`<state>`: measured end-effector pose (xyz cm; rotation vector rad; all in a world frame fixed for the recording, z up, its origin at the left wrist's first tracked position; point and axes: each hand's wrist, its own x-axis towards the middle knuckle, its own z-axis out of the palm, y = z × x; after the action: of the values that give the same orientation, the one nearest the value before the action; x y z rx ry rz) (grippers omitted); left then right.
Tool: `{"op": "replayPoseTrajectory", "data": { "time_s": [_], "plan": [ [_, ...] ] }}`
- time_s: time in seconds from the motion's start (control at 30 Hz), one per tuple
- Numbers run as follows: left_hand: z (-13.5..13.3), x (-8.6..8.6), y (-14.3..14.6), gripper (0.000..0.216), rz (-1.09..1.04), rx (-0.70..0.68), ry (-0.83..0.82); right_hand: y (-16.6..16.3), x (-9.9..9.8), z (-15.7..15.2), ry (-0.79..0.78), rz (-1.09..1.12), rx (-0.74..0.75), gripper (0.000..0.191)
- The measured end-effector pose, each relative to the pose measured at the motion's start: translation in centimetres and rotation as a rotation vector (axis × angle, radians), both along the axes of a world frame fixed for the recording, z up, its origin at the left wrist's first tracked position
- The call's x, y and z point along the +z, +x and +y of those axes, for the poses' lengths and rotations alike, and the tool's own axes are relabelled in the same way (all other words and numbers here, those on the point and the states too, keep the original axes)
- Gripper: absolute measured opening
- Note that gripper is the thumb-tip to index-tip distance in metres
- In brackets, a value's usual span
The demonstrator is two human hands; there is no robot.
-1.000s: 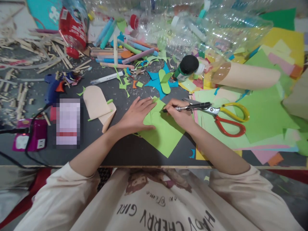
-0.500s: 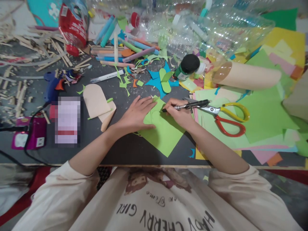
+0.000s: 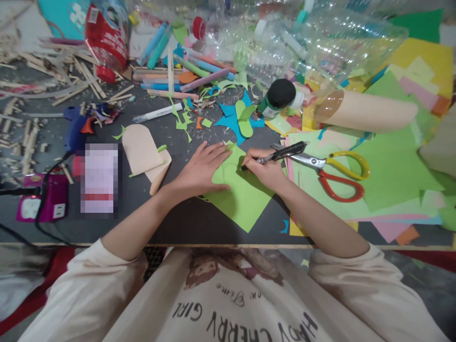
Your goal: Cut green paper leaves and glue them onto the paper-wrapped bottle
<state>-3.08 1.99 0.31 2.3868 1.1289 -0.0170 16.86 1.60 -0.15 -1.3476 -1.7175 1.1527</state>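
Note:
A green sheet of paper lies slantwise on the dark table in front of me. My left hand rests flat on its left part, fingers spread. In my right hand is a black pen, gripped between thumb and fingers, its tip down at the paper. Thin curved lines show on the sheet between the two hands. Just right of my right hand lie scissors with one yellow and one red handle. Beyond the sheet sits a blue paper star with light green paper petals on it.
Left are a beige paper cutout, a blue glue gun and wood sticks. Behind stand a black-capped bottle, markers and clear plastic bottles. A beige paper roll and coloured paper sheets cover the right.
The pen's tip has shifted slightly toward me, and its upper end has tilted a little. My left hand and the green paper stay in place.

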Motion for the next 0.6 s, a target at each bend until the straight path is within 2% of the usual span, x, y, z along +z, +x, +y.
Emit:
{"op": "replayPoseTrajectory", "data": {
  "time_s": [0.27,0.47,0.6],
  "plan": [
    [0.01,-0.23,-0.07,0.084,-0.010,-0.001,0.007,-0.04,0.15,-0.21,-0.043,0.041,0.040,0.022],
    [-0.01,-0.02,-0.03,0.083,-0.009,0.002,0.003,-0.52,0.54,-0.62,-0.091,-0.008,0.181,0.017],
    [-0.03,-0.06,-0.10,0.082,-0.030,0.002,0.009,-0.68,0.65,-0.55,-0.075,-0.027,0.199,0.018]
  ]
}}
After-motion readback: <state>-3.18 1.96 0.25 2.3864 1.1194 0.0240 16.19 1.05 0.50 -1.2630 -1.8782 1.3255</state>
